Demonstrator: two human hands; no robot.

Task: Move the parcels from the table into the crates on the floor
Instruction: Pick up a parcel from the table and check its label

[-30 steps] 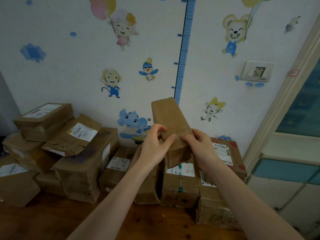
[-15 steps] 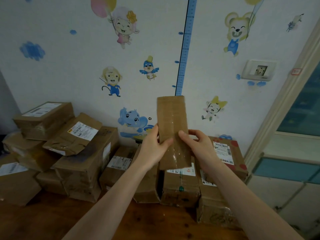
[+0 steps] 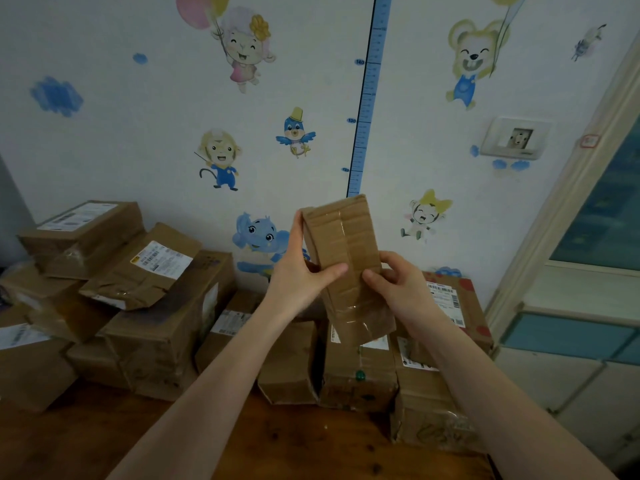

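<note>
A long, narrow brown cardboard parcel [image 3: 348, 258], taped along its length, is held upright in the air in front of the wall. My left hand [image 3: 299, 271] grips its left edge, thumb across the front. My right hand [image 3: 401, 285] holds its right side lower down, thumb on the front. Below and behind it, several brown parcels [image 3: 162, 327] with white labels are stacked on the wooden table [image 3: 86, 441]. No crates are in view.
The stack runs from the left edge to a red-printed box [image 3: 464, 306] at the right. The wall behind carries cartoon stickers and a blue height ruler [image 3: 367, 109]. A wall socket [image 3: 516, 138] and a door frame [image 3: 568, 209] are on the right.
The parcel has been turned in both hands, its top now tilted slightly left. My left hand slid higher up its left edge. The stack has not moved.
</note>
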